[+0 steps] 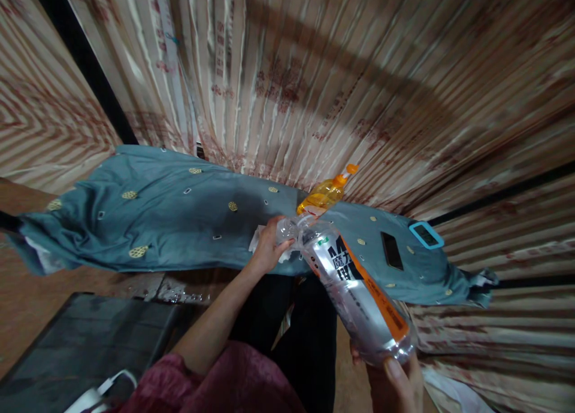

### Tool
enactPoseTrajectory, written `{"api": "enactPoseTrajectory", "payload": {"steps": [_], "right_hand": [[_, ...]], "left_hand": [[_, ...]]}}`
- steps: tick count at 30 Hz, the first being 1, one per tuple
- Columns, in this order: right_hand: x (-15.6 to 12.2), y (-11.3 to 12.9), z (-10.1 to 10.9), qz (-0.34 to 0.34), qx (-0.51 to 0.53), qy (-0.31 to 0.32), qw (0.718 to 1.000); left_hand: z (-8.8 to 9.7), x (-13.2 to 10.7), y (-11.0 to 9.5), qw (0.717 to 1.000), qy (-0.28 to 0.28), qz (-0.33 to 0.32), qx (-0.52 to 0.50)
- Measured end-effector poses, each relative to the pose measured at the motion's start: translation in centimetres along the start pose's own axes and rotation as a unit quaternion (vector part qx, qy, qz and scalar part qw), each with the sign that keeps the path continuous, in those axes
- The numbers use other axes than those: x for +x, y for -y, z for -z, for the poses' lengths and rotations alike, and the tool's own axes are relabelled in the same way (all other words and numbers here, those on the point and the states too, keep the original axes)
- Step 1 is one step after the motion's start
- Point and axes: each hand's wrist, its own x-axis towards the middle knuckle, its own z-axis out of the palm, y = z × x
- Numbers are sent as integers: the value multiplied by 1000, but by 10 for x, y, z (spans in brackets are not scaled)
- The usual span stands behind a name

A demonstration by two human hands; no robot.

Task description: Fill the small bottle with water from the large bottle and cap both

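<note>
Slanting across the near edge of the cloth-covered surface (103, 236), a large labelled bottle (354, 293) is resting its base in the right hand's (399, 380) fingers; the left hand's (266, 248) are holding a small clear piece (286, 228) at its neck. Keeping both aligned is probably working best.

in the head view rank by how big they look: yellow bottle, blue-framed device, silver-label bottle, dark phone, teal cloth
1. Teal cloth
2. Silver-label bottle, enlarged by nearness to the camera
3. Yellow bottle
4. Dark phone and blue-framed device, too alike to rank
</note>
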Motion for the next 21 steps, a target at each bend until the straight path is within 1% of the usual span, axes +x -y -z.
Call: {"api": "enactPoseTrajectory", "payload": {"steps": [2, 4, 11, 16, 21], "right_hand": [[0, 1, -2, -38, 36, -12, 999], [1, 5, -6, -53, 60, -21, 997], [-1, 20, -16, -72, 70, 3, 995], [-2, 21, -17, -75, 76, -1, 994], [0, 20, -14, -82, 77, -12, 994]], "left_hand": [[0, 0, 0, 1000, 3, -2, 8], [0, -1, 1, 1000, 3, -3, 13], [0, 0, 2, 1000, 6, -6, 14], [0, 0, 1, 1000, 1, 9, 17], [0, 0, 1, 1000, 8, 5, 15]]}}
